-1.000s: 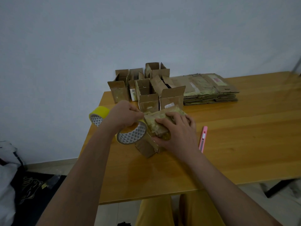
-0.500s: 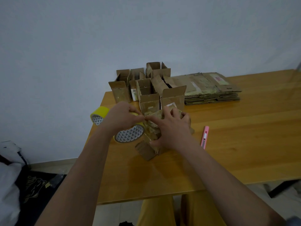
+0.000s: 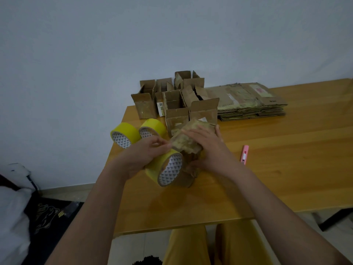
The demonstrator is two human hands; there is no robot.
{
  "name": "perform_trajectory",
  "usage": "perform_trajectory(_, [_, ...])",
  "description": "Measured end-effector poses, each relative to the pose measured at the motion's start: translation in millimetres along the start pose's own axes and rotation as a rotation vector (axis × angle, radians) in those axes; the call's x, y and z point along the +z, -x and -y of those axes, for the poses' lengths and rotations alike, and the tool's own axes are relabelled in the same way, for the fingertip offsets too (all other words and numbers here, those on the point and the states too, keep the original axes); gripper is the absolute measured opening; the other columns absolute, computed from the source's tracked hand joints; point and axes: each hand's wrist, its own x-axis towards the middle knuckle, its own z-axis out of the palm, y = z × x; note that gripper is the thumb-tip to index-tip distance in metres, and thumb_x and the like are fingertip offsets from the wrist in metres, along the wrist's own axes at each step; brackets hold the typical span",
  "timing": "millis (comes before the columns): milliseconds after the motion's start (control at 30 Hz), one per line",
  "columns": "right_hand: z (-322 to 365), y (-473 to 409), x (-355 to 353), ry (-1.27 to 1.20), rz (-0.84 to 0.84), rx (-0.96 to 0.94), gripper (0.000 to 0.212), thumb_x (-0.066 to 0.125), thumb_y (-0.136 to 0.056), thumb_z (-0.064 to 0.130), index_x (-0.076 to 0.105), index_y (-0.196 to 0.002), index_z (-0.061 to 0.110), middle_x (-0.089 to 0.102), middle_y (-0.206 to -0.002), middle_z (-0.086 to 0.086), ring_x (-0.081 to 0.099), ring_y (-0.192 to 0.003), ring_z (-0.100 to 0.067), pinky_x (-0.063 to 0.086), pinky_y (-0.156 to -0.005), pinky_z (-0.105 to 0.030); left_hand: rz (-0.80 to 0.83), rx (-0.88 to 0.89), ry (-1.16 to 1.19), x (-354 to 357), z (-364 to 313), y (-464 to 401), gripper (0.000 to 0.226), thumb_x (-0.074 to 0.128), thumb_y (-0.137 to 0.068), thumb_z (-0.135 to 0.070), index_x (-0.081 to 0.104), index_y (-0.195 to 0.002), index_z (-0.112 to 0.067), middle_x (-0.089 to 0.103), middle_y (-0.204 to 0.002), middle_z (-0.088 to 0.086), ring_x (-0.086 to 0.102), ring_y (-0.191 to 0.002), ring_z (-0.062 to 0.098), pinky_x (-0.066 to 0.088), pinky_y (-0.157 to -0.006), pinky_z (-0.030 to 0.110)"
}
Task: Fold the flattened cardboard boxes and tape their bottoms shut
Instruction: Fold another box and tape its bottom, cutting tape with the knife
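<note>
A small brown cardboard box (image 3: 188, 144) stands upside down near the table's left front, its taped bottom facing up. My right hand (image 3: 208, 148) lies over that bottom, fingers spread across the flaps and thumb against the box's near side. My left hand (image 3: 145, 155) grips a yellow tape roll (image 3: 165, 170) pressed against the box's left side and pinches the tape end at the box's top edge. Several folded open boxes (image 3: 175, 104) stand behind. A stack of flattened boxes (image 3: 248, 102) lies at the back right.
Two more yellow tape rolls (image 3: 124, 134) (image 3: 152, 128) lie at the table's left edge. A pink utility knife (image 3: 244, 154) rests right of my right hand. The wooden table (image 3: 286, 169) ends at a wall behind. Bags sit on the floor at the left.
My left hand has drawn the tape roll down and toward me beside the box. My right hand has flattened over the box bottom. A second spare roll is uncovered.
</note>
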Motion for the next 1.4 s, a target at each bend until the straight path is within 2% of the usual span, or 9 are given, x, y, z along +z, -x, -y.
perform_trajectory(167, [-12.6, 5.0, -16.8, -0.317, 0.097, 0.015, 0.073, 0.082, -0.074, 0.027, 0.048, -0.137, 0.037, 0.03, -0.151, 0.023, 0.005, -0.143, 0.006, -0.018, -0.117, -0.041, 0.086, -0.08, 0.376, 13.7, 14.9, 8.7, 0.046, 0.068, -0.075, -0.027, 0.06, -0.118, -0.012, 0.068, -0.114, 0.013, 0.068, -0.1, 0.026, 0.058, -0.08, 0.042])
perform_trajectory(300, [-13.9, 7.1, -24.0, -0.348, 0.12, 0.041, 0.059, 0.075, -0.081, 0.018, 0.052, -0.131, 0.04, 0.035, -0.15, 0.022, 0.017, -0.142, 0.005, -0.013, -0.119, -0.039, 0.038, -0.073, 0.356, 20.2, 15.7, 6.7, 0.029, 0.06, -0.092, -0.018, 0.062, -0.119, -0.005, 0.068, -0.115, 0.019, 0.065, -0.106, 0.035, 0.054, -0.086, 0.048])
perform_trajectory(400, [-12.0, 6.3, -16.4, -0.285, 0.064, 0.024, 0.057, 0.075, -0.081, 0.02, 0.053, -0.128, 0.043, 0.038, -0.148, 0.022, 0.023, -0.14, 0.004, -0.012, -0.119, -0.037, 0.005, -0.079, 0.329, 17.1, 8.8, 6.1, 0.021, 0.052, -0.096, -0.014, 0.065, -0.109, -0.004, 0.072, -0.086, 0.013, 0.069, -0.075, 0.023, 0.057, -0.062, 0.032])
perform_trajectory(467, [-10.6, 5.1, -15.0, -0.222, 0.05, 0.011, 0.056, 0.074, -0.082, 0.024, 0.052, -0.129, 0.043, 0.038, -0.149, 0.021, 0.024, -0.141, 0.002, -0.01, -0.118, -0.035, -0.004, -0.096, 0.382, 12.6, 1.9, 6.9, 0.02, 0.05, -0.097, -0.012, 0.065, -0.106, -0.002, 0.062, -0.058, 0.004, 0.058, -0.049, 0.013, 0.05, -0.048, 0.024])
perform_trajectory(533, [-9.6, 3.8, -14.7, -0.176, 0.045, -0.001, 0.056, 0.073, -0.083, 0.026, 0.05, -0.13, 0.045, 0.038, -0.149, 0.021, 0.025, -0.141, 0.001, -0.008, -0.119, -0.037, -0.017, -0.105, 0.455, 9.0, -1.1, 5.4, 0.021, 0.051, -0.096, -0.012, 0.066, -0.106, -0.002, 0.055, -0.051, 0.002, 0.051, -0.043, 0.01, 0.047, -0.045, 0.023])
perform_trajectory(867, [-11.2, 0.3, -9.9, -0.125, 0.034, -0.03, 0.053, 0.071, -0.084, 0.026, 0.05, -0.127, 0.049, 0.038, -0.148, 0.023, 0.028, -0.141, -0.001, -0.005, -0.118, -0.038, 0.031, -0.119, 0.405, 18.2, 5.4, 14.7, 0.014, 0.052, -0.097, -0.007, 0.064, -0.091, -0.001, 0.062, -0.052, 0.003, 0.059, -0.044, 0.011, 0.048, -0.043, 0.022])
perform_trajectory(1033, [-11.7, -0.4, -10.4, -0.17, 0.046, -0.043, 0.054, 0.072, -0.083, 0.023, 0.048, -0.124, 0.049, 0.037, -0.146, 0.025, 0.028, -0.14, 0.0, -0.007, -0.119, -0.038, 0.014, -0.219, 0.382, 32.1, 22.4, 13.0, 0.012, 0.059, -0.094, -0.009, 0.069, -0.093, -0.002, 0.067, -0.064, 0.007, 0.063, -0.048, 0.011, 0.048, -0.043, 0.02])
perform_trajectory(1267, [-10.6, -1.1, -10.1, -0.206, 0.026, -0.045, 0.054, 0.074, -0.083, 0.02, 0.05, -0.123, 0.048, 0.04, -0.147, 0.019, 0.029, -0.141, -0.004, -0.007, -0.118, -0.038, -0.007, -0.21, 0.36, 26.6, 27.0, 6.6, 0.025, 0.06, -0.094, -0.026, 0.066, -0.098, -0.001, 0.053, -0.049, 0.002, 0.049, -0.04, 0.009, 0.045, -0.044, 0.024])
perform_trajectory(1400, [-7.3, 0.9, -11.2, -0.217, 0.04, -0.035, 0.053, 0.074, -0.083, 0.022, 0.051, -0.124, 0.046, 0.04, -0.149, 0.017, 0.027, -0.142, -0.005, -0.01, -0.117, -0.035, -0.067, -0.242, 0.316, 36.2, 26.7, -2.3, 0.031, 0.066, -0.091, -0.025, 0.063, -0.109, 0.0, 0.061, -0.054, 0.005, 0.054, -0.042, 0.011, 0.046, -0.042, 0.022])
